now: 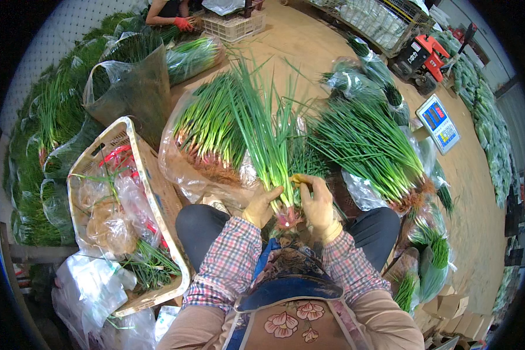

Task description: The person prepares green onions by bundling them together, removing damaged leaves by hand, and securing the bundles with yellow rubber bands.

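A small bunch of spring onions (276, 170) stands before my lap, its green leaves pointing away from me and its reddish, rooty ends towards me. My left hand (261, 204), in a yellowish glove, grips the bunch around its pale stems. On the bunch's other side is my right hand (318, 203), gloved alike, its fingers bent close to the stems. Whether they pinch a leaf or stalk is hidden. Beyond my left hand, a larger pile of spring onions (214, 127) lies on a clear plastic sheet (169, 146). Another heap of spring onions (372, 148) lies to the right.
At left a plastic crate (133, 144) holds plastic bags and leaf scraps. A digital scale (438, 124) stands at right, with a red pallet truck (426, 57) beyond. Bagged greens (192, 59) lie around. Another person's red-gloved hand (183, 23) is beside a white crate (232, 27).
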Demonstrator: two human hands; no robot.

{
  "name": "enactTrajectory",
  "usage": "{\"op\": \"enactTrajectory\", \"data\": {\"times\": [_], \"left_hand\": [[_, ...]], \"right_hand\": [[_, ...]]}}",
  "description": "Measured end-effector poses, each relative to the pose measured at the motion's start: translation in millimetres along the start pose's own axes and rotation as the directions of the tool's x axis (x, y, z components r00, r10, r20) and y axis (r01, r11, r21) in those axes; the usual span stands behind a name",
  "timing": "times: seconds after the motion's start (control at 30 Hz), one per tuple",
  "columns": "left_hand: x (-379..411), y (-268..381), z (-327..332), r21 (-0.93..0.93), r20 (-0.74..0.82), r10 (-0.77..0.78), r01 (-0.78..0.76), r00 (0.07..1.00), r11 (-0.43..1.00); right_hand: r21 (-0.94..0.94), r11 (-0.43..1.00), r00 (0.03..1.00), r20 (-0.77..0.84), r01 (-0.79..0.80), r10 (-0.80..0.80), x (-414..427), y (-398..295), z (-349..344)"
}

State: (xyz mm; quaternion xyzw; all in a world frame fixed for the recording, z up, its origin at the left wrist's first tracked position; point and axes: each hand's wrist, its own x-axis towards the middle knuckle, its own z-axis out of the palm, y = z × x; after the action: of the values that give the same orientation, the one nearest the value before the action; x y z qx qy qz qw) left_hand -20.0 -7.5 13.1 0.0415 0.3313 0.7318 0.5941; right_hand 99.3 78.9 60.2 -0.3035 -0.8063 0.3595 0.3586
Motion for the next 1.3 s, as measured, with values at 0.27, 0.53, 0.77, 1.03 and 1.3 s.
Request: {"op": "enactTrajectory", "data": {"times": [0.27,0.53,0.77,1.03,1.3], "left_hand": [[-10,2,19,0.25,-0.105,-0.033,0.059,0.994,0.967],[-6,-5,7,0.187,-0.086,0.015,0.001,0.996,0.982],[-16,5,24,0.251,-0.371,-0.044,0.146,0.927,0.957],[-7,-3,-10,0.162,-0.052,0.115,-0.106,0.992,0.981],[-8,-1,-20,-0.004,-0.014,0.019,-0.019,1.0,1.0]], "right_hand": [[-0.363,0.931,0.939,0.305,-0.042,0.161,52,-13,21],[-0.146,0.965,0.933,0.32,0.217,-0.162,27,-4,25],[0.029,0.967,0.945,0.22,-0.253,0.241,29,5,8],[-0.177,0.971,0.985,0.086,0.161,-0.148,71,-6,11],[-0.308,0.916,0.959,0.196,0.258,-0.204,96,14,17]]}}
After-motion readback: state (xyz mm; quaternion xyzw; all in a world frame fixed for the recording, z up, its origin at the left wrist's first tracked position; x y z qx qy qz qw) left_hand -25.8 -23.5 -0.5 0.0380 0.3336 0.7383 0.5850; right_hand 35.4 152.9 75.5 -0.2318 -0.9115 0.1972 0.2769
